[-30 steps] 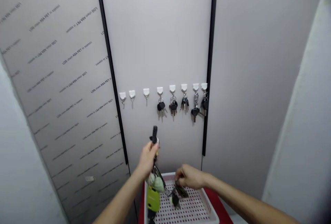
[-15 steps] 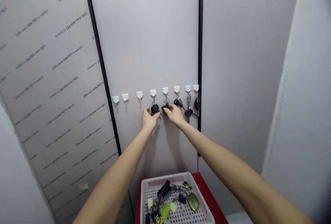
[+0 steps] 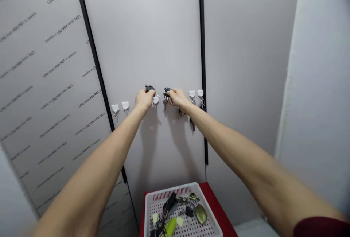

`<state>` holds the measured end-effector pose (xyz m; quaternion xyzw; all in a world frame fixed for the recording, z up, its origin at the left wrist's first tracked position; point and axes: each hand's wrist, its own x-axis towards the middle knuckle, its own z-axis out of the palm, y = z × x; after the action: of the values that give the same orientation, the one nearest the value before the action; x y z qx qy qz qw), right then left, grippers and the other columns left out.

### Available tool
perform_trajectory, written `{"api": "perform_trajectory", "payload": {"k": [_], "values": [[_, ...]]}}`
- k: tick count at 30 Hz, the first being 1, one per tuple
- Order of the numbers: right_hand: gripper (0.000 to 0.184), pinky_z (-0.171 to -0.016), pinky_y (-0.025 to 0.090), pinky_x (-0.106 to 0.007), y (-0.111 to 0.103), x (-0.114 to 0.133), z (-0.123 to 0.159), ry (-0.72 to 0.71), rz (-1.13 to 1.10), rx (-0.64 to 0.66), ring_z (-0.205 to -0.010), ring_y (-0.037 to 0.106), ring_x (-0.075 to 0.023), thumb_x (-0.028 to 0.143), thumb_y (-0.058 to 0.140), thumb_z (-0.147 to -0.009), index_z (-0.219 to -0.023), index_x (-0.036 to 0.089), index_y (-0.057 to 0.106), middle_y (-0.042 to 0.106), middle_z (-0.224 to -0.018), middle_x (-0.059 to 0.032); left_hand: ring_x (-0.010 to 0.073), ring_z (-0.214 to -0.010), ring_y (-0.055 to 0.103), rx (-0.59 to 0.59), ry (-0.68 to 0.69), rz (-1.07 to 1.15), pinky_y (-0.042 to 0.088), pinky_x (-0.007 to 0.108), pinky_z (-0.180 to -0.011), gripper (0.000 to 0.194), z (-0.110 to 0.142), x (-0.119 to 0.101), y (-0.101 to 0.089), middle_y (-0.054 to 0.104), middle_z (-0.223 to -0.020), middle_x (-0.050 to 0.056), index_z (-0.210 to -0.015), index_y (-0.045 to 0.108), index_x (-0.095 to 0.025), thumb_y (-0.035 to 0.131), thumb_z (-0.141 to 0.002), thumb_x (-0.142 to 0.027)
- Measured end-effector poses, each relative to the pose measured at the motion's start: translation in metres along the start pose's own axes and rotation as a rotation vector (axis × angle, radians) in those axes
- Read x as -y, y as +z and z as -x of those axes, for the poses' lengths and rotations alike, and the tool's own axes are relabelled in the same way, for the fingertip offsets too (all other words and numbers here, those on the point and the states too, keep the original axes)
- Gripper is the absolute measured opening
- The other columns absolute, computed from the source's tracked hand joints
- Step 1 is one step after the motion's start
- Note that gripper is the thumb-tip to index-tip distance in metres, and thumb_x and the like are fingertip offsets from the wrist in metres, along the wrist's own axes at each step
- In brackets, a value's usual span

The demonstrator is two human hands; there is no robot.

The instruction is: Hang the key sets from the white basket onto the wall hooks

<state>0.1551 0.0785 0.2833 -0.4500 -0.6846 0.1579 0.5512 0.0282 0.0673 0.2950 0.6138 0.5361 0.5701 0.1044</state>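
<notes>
My left hand (image 3: 144,99) is closed on a bunch of keys (image 3: 150,88) with a black head, held just above and left of a white wall hook (image 3: 155,100). Beside it, my right hand (image 3: 178,98) pinches a second bunch of keys (image 3: 167,91), also black-headed, with a metal key dangling below. The hook behind that bunch is hidden by the hand and keys. More keys (image 3: 192,123) hang to the right, partly behind my right wrist.
Two bare hooks (image 3: 115,108) are at the left of the row, and two more hooks (image 3: 192,94) at the right. Long black handles (image 3: 94,54) flank the pale panel. Below, a white perforated basket (image 3: 210,202) with assorted keys and key fobs stands on a red surface (image 3: 218,209).
Both hands have moved up, lifting the two black-headed key bunches from below their hooks to about hook height or higher. The view has shifted slightly to the right.
</notes>
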Motion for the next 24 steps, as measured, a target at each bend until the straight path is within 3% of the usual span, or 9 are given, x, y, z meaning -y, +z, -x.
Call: {"api": "perform_trajectory", "payload": {"k": [2, 4, 8, 10, 12, 14, 19, 21, 24], "values": [[0.021, -0.041, 0.032, -0.016, -0.002, 0.000, 0.017, -0.044, -0.031, 0.095, -0.042, 0.043, -0.0051, 0.027, 0.034, -0.066, -0.066, 0.012, 0.048, 0.049, -0.052, 0.0004, 0.0100, -0.046, 0.043, 0.159, 0.059, -0.046, 0.030, 0.019, -0.043, 0.016, 0.017, 0.001, 0.002, 0.047, -0.047, 0.000, -0.057, 0.052, -0.013, 0.043, -0.053, -0.027], [0.016, -0.040, 0.032, -0.015, -0.003, -0.012, 0.047, -0.070, -0.025, 0.230, -0.042, 0.044, -0.0051, 0.024, 0.036, -0.064, -0.065, 0.012, 0.047, 0.048, -0.051, 0.0010, 0.0089, -0.044, 0.041, 0.355, 0.099, -0.074, 0.030, 0.019, -0.042, 0.013, 0.049, 0.017, 0.009, 0.046, -0.045, -0.001, -0.056, 0.051, -0.013, 0.043, -0.053, -0.023], [0.017, -0.040, 0.032, -0.015, 0.005, -0.063, 0.126, 0.052, 0.013, 0.551, -0.042, 0.043, -0.0050, 0.021, 0.034, -0.065, -0.068, 0.012, 0.048, 0.048, -0.051, 0.0015, 0.0078, -0.045, 0.040, 0.685, 0.070, -0.053, 0.029, 0.018, -0.043, 0.014, 0.126, 0.075, 0.029, 0.048, -0.050, -0.002, -0.058, 0.052, -0.012, 0.041, -0.054, -0.019], [0.019, -0.040, 0.032, -0.016, 0.011, -0.090, 0.157, 0.136, 0.079, 0.621, -0.042, 0.042, -0.0054, 0.020, 0.034, -0.065, -0.069, 0.011, 0.050, 0.047, -0.049, 0.0017, 0.0080, -0.046, 0.040, 0.834, 0.015, -0.084, 0.029, 0.018, -0.042, 0.016, 0.153, 0.100, 0.038, 0.050, -0.052, -0.002, -0.062, 0.053, -0.012, 0.041, -0.053, -0.017], [0.019, -0.043, 0.034, -0.017, 0.011, -0.106, 0.170, 0.151, 0.138, 0.653, -0.045, 0.044, -0.0068, 0.021, 0.037, -0.064, -0.068, 0.011, 0.052, 0.050, -0.052, 0.0006, 0.0093, -0.048, 0.043, 0.902, -0.016, -0.127, 0.030, 0.019, -0.045, 0.017, 0.163, 0.113, 0.047, 0.052, -0.054, -0.001, -0.065, 0.054, -0.012, 0.043, -0.053, -0.018], [0.021, -0.052, 0.037, -0.020, 0.003, -0.111, 0.162, 0.110, 0.183, 0.534, -0.055, 0.047, -0.0093, 0.024, 0.041, -0.063, -0.073, 0.012, 0.054, 0.055, -0.063, -0.0023, 0.0119, -0.056, 0.047, 0.830, -0.023, -0.158, 0.033, 0.021, -0.051, 0.020, 0.155, 0.110, 0.053, 0.054, -0.061, 0.002, -0.069, 0.054, -0.012, 0.047, -0.052, -0.020], [0.036, -0.073, 0.034, -0.025, -0.036, -0.094, 0.089, 0.045, 0.310, -0.199, -0.081, 0.046, -0.0138, 0.027, 0.040, -0.065, -0.097, 0.013, 0.045, 0.050, -0.096, -0.0086, 0.0154, -0.076, 0.049, 0.376, -0.058, 0.015, 0.035, 0.024, -0.065, 0.039, 0.090, 0.060, 0.076, 0.053, -0.087, 0.010, -0.088, 0.047, -0.013, 0.052, -0.052, -0.029], [0.040, -0.073, 0.034, -0.026, -0.044, -0.089, 0.063, 0.069, 0.356, -0.296, -0.083, 0.046, -0.0153, 0.030, 0.041, -0.064, -0.101, 0.014, 0.042, 0.049, -0.097, -0.0090, 0.0157, -0.079, 0.049, 0.252, -0.081, 0.081, 0.036, 0.025, -0.066, 0.046, 0.067, 0.037, 0.090, 0.051, -0.091, 0.010, -0.094, 0.043, -0.014, 0.053, -0.053, -0.033], [0.036, -0.067, 0.036, -0.027, -0.044, -0.089, 0.042, 0.156, 0.389, -0.278, -0.076, 0.049, -0.0166, 0.031, 0.042, -0.063, -0.095, 0.015, 0.045, 0.055, -0.083, -0.0074, 0.0163, -0.078, 0.049, 0.159, -0.099, 0.107, 0.036, 0.025, -0.065, 0.050, 0.051, 0.015, 0.114, 0.053, -0.089, 0.010, -0.095, 0.041, -0.014, 0.054, -0.051, -0.035]]}}
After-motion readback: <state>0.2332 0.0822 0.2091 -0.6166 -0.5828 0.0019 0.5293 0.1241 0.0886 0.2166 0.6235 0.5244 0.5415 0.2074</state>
